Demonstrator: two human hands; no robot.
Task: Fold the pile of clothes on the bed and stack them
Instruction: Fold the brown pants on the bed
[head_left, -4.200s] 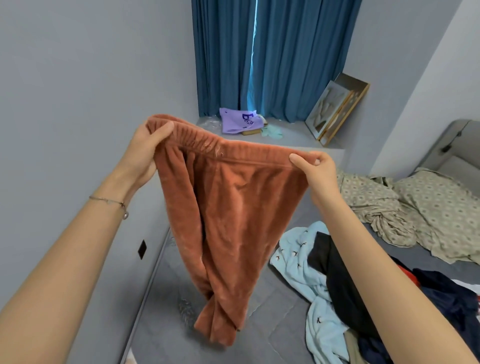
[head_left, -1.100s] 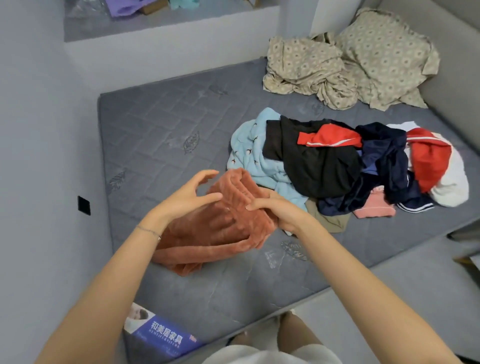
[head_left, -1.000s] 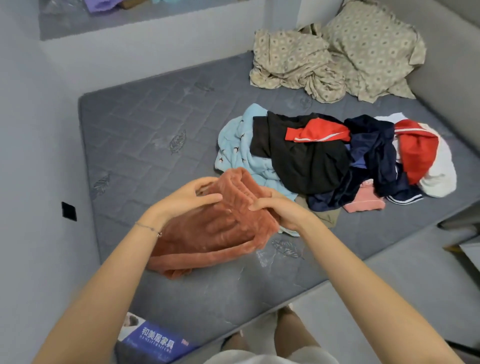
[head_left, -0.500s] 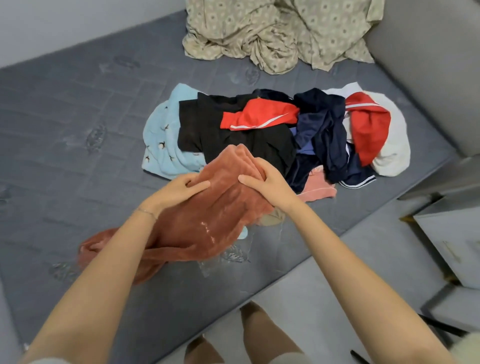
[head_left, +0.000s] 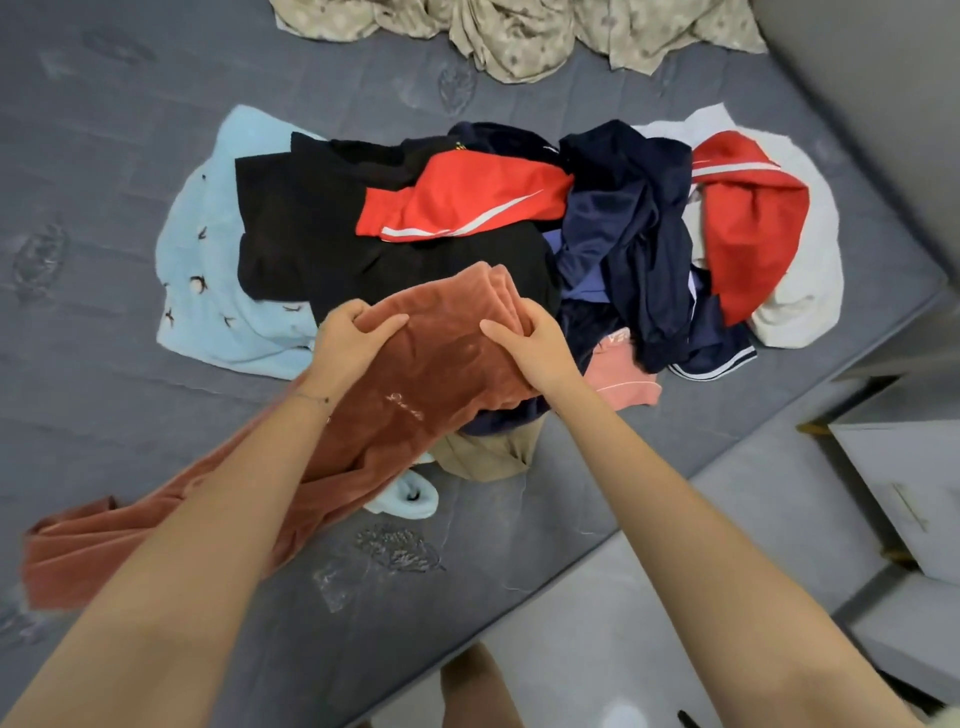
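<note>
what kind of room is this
Most likely a bedroom: a bare grey quilted mattress, a crumpled patterned bedsheet at its far end, and a pile of loose clothes lying on it.

Both bare arms (head_left: 208, 545) fill my feed.
A thin chain bracelet (head_left: 311, 397) sits just behind my left hand (head_left: 353, 338); bare legs (head_left: 478, 691) at the bottom edge.

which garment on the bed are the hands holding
The rust-brown fleece trousers, gripped near one end by the left hand and right hand; nothing else in the pile is held.
</note>
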